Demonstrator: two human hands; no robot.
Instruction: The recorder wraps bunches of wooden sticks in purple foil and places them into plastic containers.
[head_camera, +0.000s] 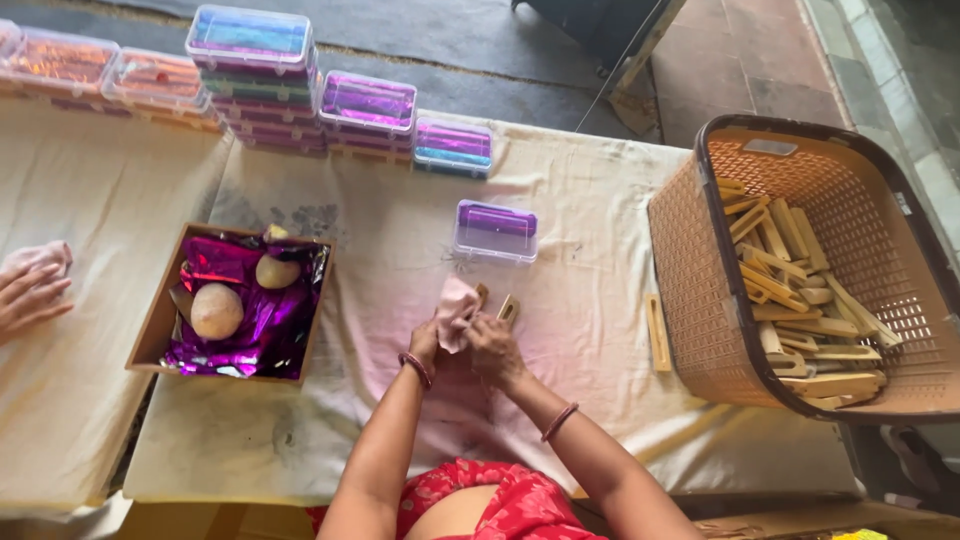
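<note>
Left hand (428, 342) pinched a pink cloth (457, 310); right hand (492, 345) closed around a wooden piece (507, 309), table centre. Clear box (495, 231) at 12 o'clock, basket (690, 270) at 3 o'clock.

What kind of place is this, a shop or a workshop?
Probably a small handicraft packing workshop: a basket full of wooden pieces, stacked clear boxes, and cloth-covered tables.
</note>
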